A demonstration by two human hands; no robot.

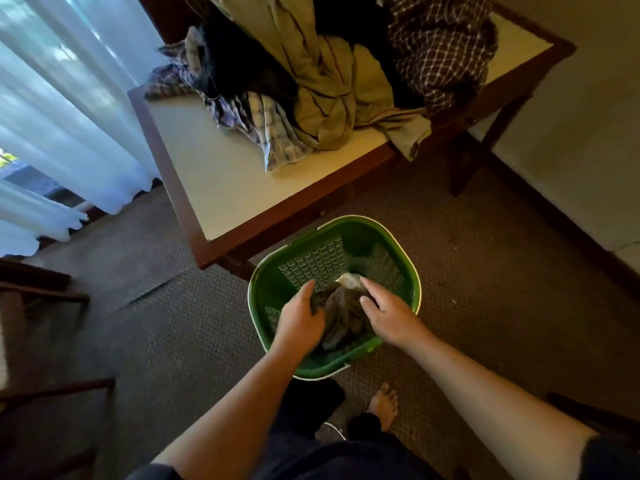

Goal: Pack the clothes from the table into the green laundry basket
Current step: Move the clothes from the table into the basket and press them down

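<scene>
Basket (313, 261): green, white-rimmed, standing on the carpet (485, 271) just in front of the table (214, 174).
Garment (341, 315): dark grey, bunched, inside the basket between both hands.
Left hand (299, 320): reaching into the basket, fingers curled round the garment's left side, grasping it.
Right hand (389, 313): reaching into the basket, thumb and fingers closed on the garment's right side, grasping it.
Clothes (329, 84): a heap of plaid, olive and dark pieces on the far part of the table, one olive piece hanging over the edge.
Curtain (69, 98): white, at left.
Foot (382, 407): bare, on the carpet near the basket.
</scene>
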